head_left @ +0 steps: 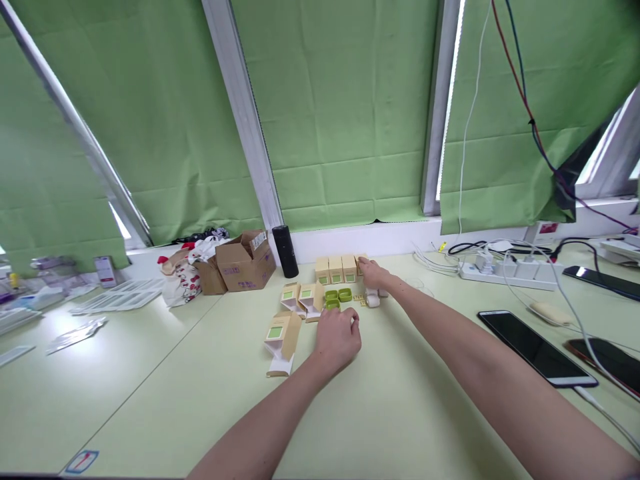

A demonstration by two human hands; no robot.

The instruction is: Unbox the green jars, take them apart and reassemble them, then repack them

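Black cylinder beside brown cardboard box, green blinds, white power strip, dark-screened device

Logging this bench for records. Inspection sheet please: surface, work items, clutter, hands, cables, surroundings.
Surface: pale table, sticker at lower left.
Work items: row of small cartons; three open-flapped cartons; green trays.
Clutter: cardboard box, black cylinder at left; phone at right.
Left hand: curled, near the green trays; contents can't be told.
Right hand: at the row's right end; grip unclear.
Cables: power strip at right; red and blue cables hang above.
Surroundings: green blinds behind; other people: nothing seen.
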